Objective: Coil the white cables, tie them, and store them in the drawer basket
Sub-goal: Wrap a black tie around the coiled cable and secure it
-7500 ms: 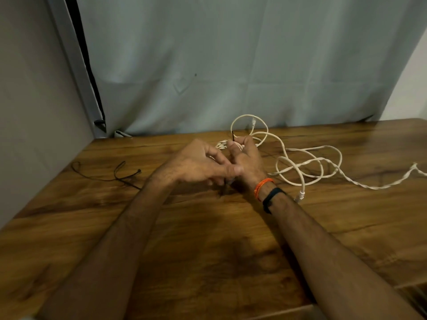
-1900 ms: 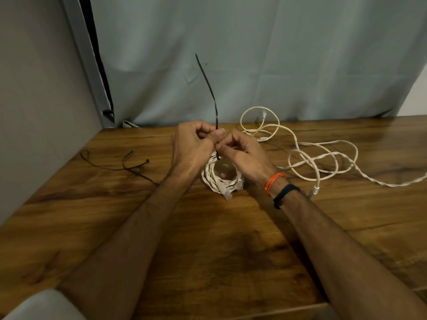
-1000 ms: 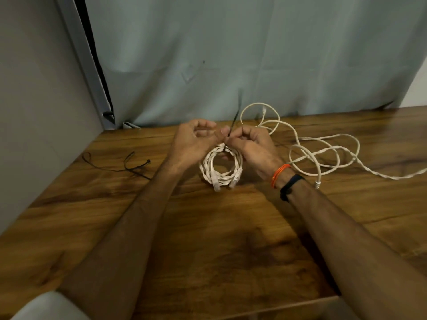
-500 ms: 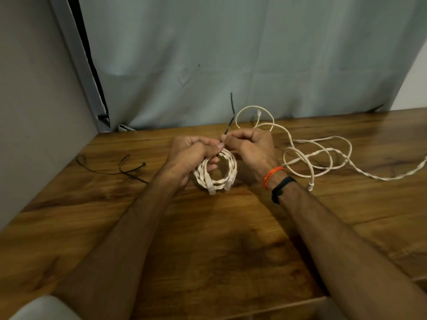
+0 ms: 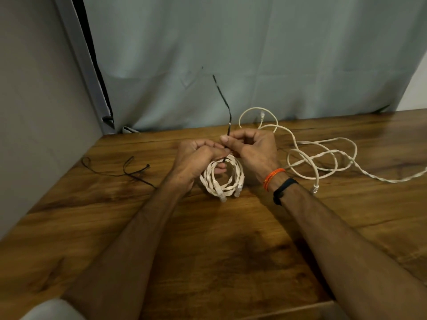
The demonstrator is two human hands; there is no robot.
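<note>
A coiled white cable (image 5: 233, 181) hangs between my hands just above the wooden table (image 5: 208, 239), its two clear plugs pointing down. My left hand (image 5: 196, 158) grips the top of the coil, fingers curled through the loop. My right hand (image 5: 251, 146) pinches a black zip tie (image 5: 225, 105) where it wraps the coil; the tie's long tail sticks up against the curtain. A second white cable (image 5: 323, 155) lies loose and tangled on the table to the right.
Black zip ties (image 5: 129, 169) lie on the table at the left. A grey curtain (image 5: 254, 54) hangs behind the table and a grey wall (image 5: 34, 100) closes the left side. No drawer or basket is in view.
The zip tie's tail now stands longer above my right hand than half a second ago. Both hands and the coil stay in about the same spot.
</note>
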